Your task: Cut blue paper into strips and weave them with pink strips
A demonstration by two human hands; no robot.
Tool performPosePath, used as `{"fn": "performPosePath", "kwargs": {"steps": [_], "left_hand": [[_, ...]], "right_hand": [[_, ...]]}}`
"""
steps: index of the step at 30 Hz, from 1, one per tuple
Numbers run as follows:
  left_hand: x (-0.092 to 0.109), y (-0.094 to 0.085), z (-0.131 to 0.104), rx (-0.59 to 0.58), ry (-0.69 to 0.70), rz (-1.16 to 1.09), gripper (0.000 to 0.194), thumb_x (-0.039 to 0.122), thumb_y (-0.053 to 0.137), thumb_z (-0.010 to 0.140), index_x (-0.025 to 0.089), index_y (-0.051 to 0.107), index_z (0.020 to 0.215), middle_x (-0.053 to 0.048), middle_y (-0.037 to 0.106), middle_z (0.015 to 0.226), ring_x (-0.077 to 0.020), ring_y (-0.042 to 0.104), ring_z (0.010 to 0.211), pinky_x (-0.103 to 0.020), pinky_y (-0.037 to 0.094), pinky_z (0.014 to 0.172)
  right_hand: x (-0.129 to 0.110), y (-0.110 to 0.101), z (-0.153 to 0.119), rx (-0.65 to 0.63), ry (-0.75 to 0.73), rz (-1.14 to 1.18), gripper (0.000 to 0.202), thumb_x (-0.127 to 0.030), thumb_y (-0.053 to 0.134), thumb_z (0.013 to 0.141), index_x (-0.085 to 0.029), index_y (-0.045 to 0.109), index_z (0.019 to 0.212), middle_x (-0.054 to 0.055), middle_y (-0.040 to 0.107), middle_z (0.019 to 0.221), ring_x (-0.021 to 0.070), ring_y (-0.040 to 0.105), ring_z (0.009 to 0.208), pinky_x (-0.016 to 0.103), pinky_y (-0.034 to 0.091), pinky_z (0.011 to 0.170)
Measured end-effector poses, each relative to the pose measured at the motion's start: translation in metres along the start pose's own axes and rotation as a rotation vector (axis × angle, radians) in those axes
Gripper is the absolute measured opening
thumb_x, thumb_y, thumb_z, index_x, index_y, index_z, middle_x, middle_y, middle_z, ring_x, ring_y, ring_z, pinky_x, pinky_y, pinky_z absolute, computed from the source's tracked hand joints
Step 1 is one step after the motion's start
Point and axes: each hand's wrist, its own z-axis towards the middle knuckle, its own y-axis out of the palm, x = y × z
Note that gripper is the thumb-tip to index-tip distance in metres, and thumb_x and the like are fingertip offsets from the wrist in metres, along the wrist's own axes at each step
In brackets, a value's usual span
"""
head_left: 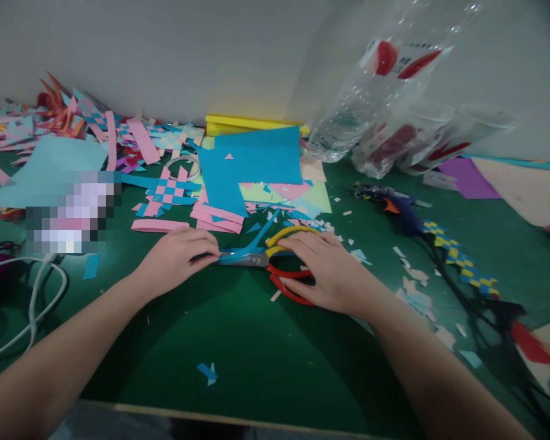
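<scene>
My right hand (327,266) grips a pair of scissors (256,260) with one yellow and one red handle, its blades pointing left. A narrow blue paper strip (262,235) lies along the blades and curls up to the right. My left hand (181,256) pinches the strip's left end close to the blade tips. Just beyond lie folded pink paper strips (217,218) and a woven pink-and-blue paper piece (167,191). Blue paper sheets (259,156) rest behind them. How far the blades are apart is hard to make out.
Paper scraps (55,128) are heaped at the back left, near a blurred-out device (73,211) with a white cable (36,305). A large plastic bottle (348,122) and bagged cups (421,137) stand back right. A woven blue-and-yellow strip (461,256) lies right. The table's front edge (201,415) is near.
</scene>
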Motion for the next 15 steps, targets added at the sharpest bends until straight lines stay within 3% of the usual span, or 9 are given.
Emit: {"fn": "performPosePath", "kwargs": {"steps": [8,15], "left_hand": [[-0.0001,0.0005,0.0017,0.011,-0.13,-0.155,0.011,0.022,0.061,0.092,0.017,0.07,0.088,-0.004,0.073,0.096,-0.0154,0.068,0.085,-0.026,0.051,0.074],[0.0003,0.0014,0.0018,-0.007,-0.15,-0.151,0.013,0.021,0.059,0.092,0.016,0.07,0.089,-0.004,0.073,0.095,-0.0163,0.067,0.084,-0.027,0.049,0.075]], "right_hand": [[0.0018,0.0001,0.0003,0.002,-0.015,0.033,0.045,-0.043,0.055,0.09,-0.016,0.059,0.126,0.016,0.068,0.123,0.0318,0.061,0.119,0.049,0.052,0.096],[0.0034,-0.0023,-0.0018,0.016,-0.035,0.05,0.046,-0.044,0.056,0.089,-0.014,0.06,0.124,0.017,0.069,0.12,0.0323,0.063,0.116,0.05,0.055,0.094]]}}
